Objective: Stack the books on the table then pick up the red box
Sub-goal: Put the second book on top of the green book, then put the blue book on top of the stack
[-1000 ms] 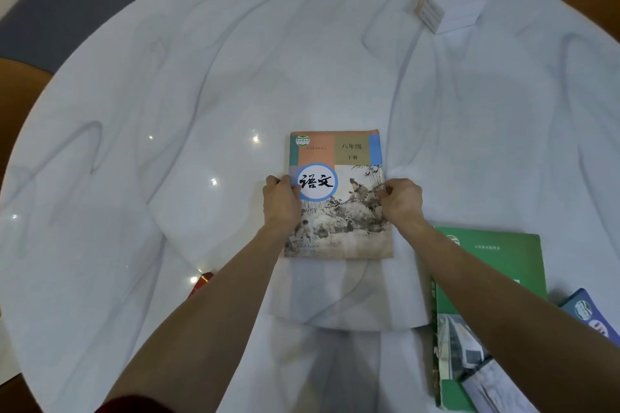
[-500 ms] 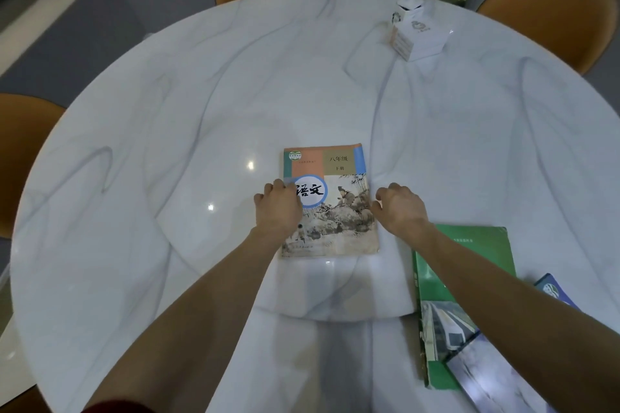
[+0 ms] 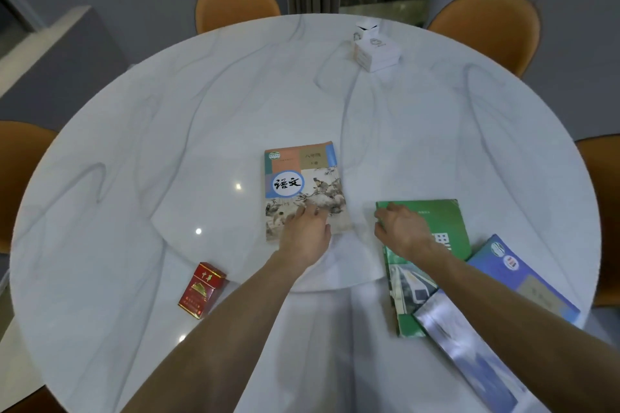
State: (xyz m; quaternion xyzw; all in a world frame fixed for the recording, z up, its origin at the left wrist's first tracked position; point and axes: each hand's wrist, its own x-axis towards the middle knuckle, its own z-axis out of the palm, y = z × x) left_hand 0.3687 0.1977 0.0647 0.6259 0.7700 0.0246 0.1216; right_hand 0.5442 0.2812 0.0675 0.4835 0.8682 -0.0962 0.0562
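Step in hand, judged: stacking, book 2 of the pile. Base book (painted cover) [image 3: 303, 189] lies flat near table centre. L hand [image 3: 307, 231] rests on its near edge, fingers spread loose, pressing rather than gripping. R hand [image 3: 402, 231] is on the far-left corner of the green book [image 3: 427, 238] at approx 3 o'clock from the base book; fingers curled over the corner edge, but can't tell if they've closed on it. Blue book [image 3: 523, 275] lies at 4 o'clock, overlapping the green one's right side; a glossy sheet or cover [image 3: 469, 339] crosses green's near end, partly hidden by the R forearm. Next move, est.: lift green clear of those overlaps, carry toward 9 o'clock, square on the base. Red box [image 3: 202, 290] sits at 7 o'clock from the base book, near table [image 3: 167, 111] edge, well apart from books, untouched. Open room: wide bare top from 9 to 1 o'clock; white box [image 3: 377, 52] far off at 12–1. Near-right rim is crowded.
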